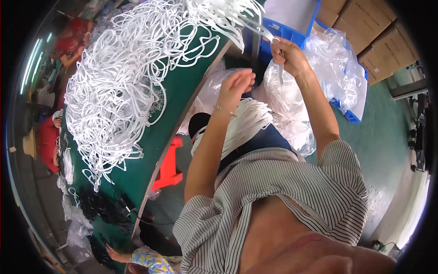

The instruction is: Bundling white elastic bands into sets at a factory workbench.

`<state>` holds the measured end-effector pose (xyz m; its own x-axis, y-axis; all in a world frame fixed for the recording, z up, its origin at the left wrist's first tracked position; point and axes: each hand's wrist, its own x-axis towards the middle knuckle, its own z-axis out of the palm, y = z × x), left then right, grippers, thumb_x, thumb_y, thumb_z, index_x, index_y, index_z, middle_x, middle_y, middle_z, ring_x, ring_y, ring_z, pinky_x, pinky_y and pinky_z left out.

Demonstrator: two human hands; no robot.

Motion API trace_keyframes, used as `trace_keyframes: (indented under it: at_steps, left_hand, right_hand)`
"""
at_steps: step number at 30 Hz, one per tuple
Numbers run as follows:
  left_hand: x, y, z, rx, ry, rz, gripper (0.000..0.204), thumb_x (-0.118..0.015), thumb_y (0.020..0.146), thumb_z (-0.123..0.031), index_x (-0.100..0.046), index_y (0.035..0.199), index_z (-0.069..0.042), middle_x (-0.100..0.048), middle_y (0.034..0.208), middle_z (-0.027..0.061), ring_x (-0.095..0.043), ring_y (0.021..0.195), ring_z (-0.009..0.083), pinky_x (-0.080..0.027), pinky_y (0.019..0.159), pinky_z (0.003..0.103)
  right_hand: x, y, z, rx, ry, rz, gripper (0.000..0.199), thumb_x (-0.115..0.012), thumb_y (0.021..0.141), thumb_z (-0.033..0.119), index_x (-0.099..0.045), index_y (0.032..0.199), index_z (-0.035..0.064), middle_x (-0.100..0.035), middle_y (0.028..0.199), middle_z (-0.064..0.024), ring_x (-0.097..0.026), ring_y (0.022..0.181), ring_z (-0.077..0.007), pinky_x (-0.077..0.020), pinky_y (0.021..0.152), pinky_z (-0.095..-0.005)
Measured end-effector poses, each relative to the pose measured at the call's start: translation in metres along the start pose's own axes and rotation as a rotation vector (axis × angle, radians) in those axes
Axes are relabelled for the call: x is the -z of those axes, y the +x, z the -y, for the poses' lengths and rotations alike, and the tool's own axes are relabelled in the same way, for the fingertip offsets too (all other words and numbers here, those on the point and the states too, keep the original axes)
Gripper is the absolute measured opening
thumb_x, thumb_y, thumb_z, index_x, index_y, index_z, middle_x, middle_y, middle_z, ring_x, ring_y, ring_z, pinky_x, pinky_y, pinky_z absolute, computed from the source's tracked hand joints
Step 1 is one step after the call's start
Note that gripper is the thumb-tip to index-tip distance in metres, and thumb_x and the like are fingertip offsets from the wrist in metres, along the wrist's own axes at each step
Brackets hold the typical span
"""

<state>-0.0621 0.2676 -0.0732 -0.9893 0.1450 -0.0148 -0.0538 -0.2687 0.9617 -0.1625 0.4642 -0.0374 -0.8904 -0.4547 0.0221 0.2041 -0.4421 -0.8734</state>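
My right hand (290, 55) is closed on a white cord (266, 33), pinched between thumb and fingers. One stretch of the cord runs up and left toward the table, and a short end hangs below the hand. My left hand (236, 85) is raised to the left of it, fingers loosely extended and nothing visible in them. A large tangled heap of white cords (114, 91) covers much of the green table (175, 93). Across my lap lies a bundle of straightened white cords (248, 119).
A red plastic stool (169, 166) stands beside the table edge. Clear plastic bags (285, 105) and blue crates (349, 109) are to the right, with cardboard boxes (365, 34) behind. Black cords (102, 208) lie near another person's hand (117, 254); people in red sit across the table.
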Motion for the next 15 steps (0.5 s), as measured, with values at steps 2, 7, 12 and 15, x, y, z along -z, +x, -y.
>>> trace_keyframes:
  at_steps: [2, 7, 12, 15]
  left_hand:
    - [-0.020, 0.021, -0.007, 0.116, -0.162, -0.053, 0.034, -0.051, 0.087, -0.025, -0.050, 0.113, -0.003, -0.057, 0.104, 0.0085, -0.054, 0.093, 0.0160, -0.043, 0.074, 0.028]
    - [-0.040, 0.041, 0.007, 0.128, -0.232, 0.013, 0.017, -0.057, 0.082, -0.018, -0.060, 0.092, -0.004, -0.060, 0.081, 0.0029, -0.055, 0.073, 0.0110, -0.043, 0.065, 0.024]
    - [-0.050, 0.008, 0.026, -0.120, -0.013, -0.206, 0.014, -0.054, 0.080, -0.009, -0.059, 0.088, 0.002, -0.057, 0.070, 0.0016, -0.047, 0.059, 0.0055, -0.038, 0.053, 0.020]
    - [-0.041, -0.016, 0.033, -0.133, 0.090, -0.125, 0.011, -0.054, 0.081, -0.010, -0.056, 0.083, 0.000, -0.053, 0.068, -0.0012, -0.045, 0.058, 0.0043, -0.036, 0.052, 0.020]
  right_hand:
    - [-0.005, -0.020, -0.014, -0.014, 0.042, -0.018, 0.026, -0.043, 0.089, 0.015, -0.053, 0.105, -0.0033, -0.046, 0.065, -0.0003, -0.041, 0.050, -0.0100, -0.0337, 0.049, -0.0210]
    - [-0.022, -0.061, -0.050, -0.098, -0.069, -0.136, 0.023, -0.046, 0.087, 0.017, -0.057, 0.093, -0.0019, -0.058, 0.072, -0.0060, -0.053, 0.063, -0.0149, -0.0421, 0.064, -0.0250]
    - [0.007, -0.039, -0.071, -0.193, -0.013, -0.146, 0.052, -0.032, 0.089, 0.043, -0.050, 0.112, -0.0004, -0.057, 0.103, -0.0115, -0.054, 0.089, -0.0184, -0.0417, 0.081, -0.0335]
    - [-0.017, -0.012, -0.069, -0.301, 0.341, 0.174, 0.053, -0.034, 0.090, 0.043, -0.041, 0.121, 0.0002, -0.054, 0.113, -0.0110, -0.055, 0.089, -0.0174, -0.0447, 0.081, -0.0303]
